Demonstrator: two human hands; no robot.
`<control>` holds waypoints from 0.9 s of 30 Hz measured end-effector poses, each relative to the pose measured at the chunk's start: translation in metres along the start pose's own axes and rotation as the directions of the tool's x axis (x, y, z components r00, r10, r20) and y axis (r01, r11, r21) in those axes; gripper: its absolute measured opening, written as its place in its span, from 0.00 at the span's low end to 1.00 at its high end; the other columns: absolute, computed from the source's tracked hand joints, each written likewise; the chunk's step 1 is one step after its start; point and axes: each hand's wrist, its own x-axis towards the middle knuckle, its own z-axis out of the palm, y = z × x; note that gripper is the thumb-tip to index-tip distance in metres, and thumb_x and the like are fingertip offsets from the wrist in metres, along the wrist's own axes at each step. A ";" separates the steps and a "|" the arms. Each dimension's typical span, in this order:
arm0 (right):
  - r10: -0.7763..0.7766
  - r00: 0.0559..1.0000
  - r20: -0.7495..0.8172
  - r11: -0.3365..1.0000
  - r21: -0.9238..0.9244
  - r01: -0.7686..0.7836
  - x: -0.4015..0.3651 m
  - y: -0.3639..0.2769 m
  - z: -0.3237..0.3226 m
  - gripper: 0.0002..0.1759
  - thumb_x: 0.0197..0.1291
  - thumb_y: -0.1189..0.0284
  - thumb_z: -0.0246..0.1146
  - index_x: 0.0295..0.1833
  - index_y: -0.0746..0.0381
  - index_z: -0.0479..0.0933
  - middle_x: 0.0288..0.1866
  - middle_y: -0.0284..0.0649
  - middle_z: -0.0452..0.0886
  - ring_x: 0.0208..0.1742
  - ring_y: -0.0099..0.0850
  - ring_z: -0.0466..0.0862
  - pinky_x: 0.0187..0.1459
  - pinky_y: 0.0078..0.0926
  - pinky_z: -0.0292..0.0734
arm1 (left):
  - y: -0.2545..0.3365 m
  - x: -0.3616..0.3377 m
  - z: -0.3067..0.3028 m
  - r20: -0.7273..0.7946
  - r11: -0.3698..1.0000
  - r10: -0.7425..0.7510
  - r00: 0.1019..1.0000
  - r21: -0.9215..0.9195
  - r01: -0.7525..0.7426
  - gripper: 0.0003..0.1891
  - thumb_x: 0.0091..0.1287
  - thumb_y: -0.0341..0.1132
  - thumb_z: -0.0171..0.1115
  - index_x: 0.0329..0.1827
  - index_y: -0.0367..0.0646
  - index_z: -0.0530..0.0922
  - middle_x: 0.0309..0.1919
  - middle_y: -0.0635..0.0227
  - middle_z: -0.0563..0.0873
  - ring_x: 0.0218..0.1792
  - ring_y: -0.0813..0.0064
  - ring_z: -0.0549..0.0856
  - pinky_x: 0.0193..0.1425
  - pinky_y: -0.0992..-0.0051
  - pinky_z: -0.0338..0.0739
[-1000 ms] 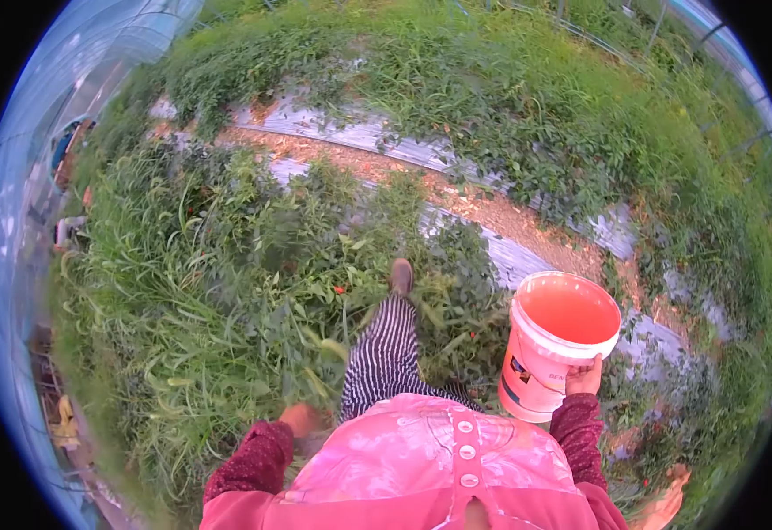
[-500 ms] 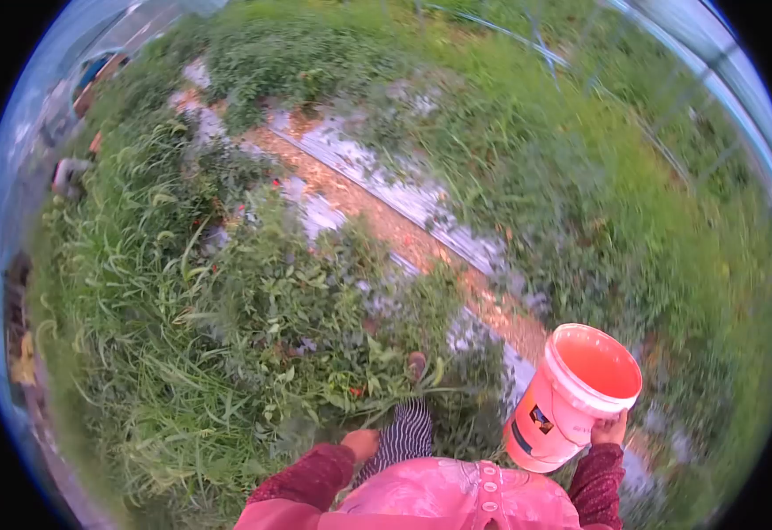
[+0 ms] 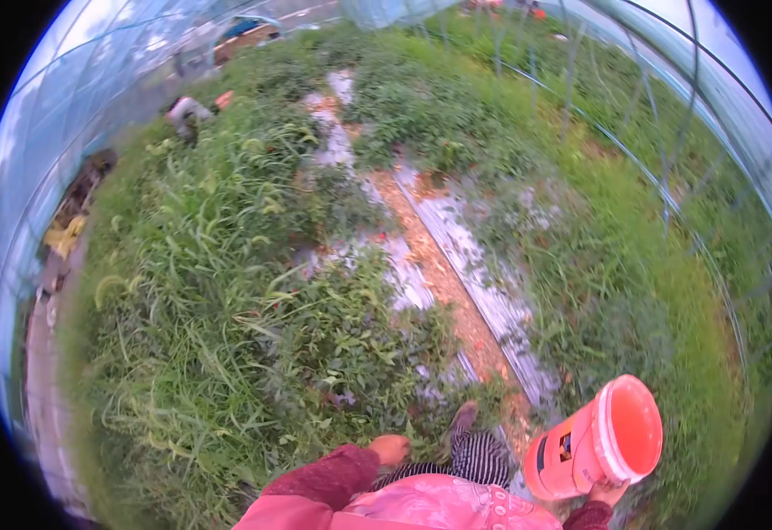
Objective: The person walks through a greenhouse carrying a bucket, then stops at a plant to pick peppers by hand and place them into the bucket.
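A pink-red bucket point(image 3: 567, 450) is tilted at the lower right, its open mouth facing up and right; the part of its inside that shows holds nothing visible. My right hand point(image 3: 609, 492) grips it near the rim from below. My left hand point(image 3: 390, 450) hangs by my striped trouser leg, over the edge of the green plants point(image 3: 351, 344); its fingers are too small and blurred to make out. Small red fruits show among the leaves. One shoe point(image 3: 464, 417) of mine stands at the plants' edge.
A wood-chip path point(image 3: 443, 274) runs up and left between plastic-covered strips point(image 3: 483, 291). Tall grass point(image 3: 200, 291) grows at left. A person point(image 3: 189, 115) bends at the upper left. Metal hoops point(image 3: 651, 177) stand at right.
The view has swung left and up, so the plants and path appear farther right and lower. The bucket is lower in view and tilted more to the right. My left hand sits slightly farther right.
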 end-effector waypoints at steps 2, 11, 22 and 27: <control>0.029 0.998 0.059 0.999 -0.034 -0.027 0.034 0.024 0.007 0.25 0.53 0.50 0.61 0.49 0.58 0.71 0.41 0.29 0.76 0.37 0.24 0.74 0.32 0.20 0.68 | -0.015 -0.006 -0.021 -0.057 0.988 -0.154 0.986 -0.015 0.154 0.13 0.55 0.39 0.53 0.37 0.41 0.78 0.33 0.50 0.82 0.37 0.51 0.81 0.42 0.57 0.74; 0.078 0.960 0.267 0.881 -0.470 0.059 0.104 0.128 0.037 0.18 0.63 0.63 0.51 0.55 0.60 0.67 0.47 0.34 0.77 0.42 0.30 0.78 0.44 0.29 0.76 | -0.039 0.112 -0.108 0.083 0.985 -0.050 0.995 0.167 0.036 0.12 0.55 0.38 0.53 0.32 0.40 0.78 0.30 0.51 0.82 0.33 0.49 0.81 0.38 0.57 0.75; 0.370 0.926 0.076 0.862 -0.399 -0.312 0.112 0.212 0.179 0.22 0.58 0.51 0.56 0.47 0.56 0.72 0.39 0.27 0.79 0.36 0.22 0.78 0.32 0.16 0.76 | -0.032 0.136 -0.204 -0.310 0.930 -0.367 0.877 -0.142 0.338 0.13 0.58 0.40 0.50 0.37 0.41 0.77 0.34 0.50 0.81 0.39 0.49 0.79 0.44 0.57 0.73; 0.395 0.916 0.078 0.826 -0.467 -0.317 0.077 0.251 0.256 0.23 0.53 0.45 0.59 0.42 0.52 0.73 0.34 0.24 0.77 0.31 0.21 0.74 0.30 0.18 0.70 | -0.071 0.096 -0.210 -0.261 0.881 -0.465 0.846 -0.039 0.472 0.12 0.56 0.39 0.51 0.32 0.41 0.79 0.35 0.52 0.82 0.39 0.50 0.80 0.43 0.58 0.74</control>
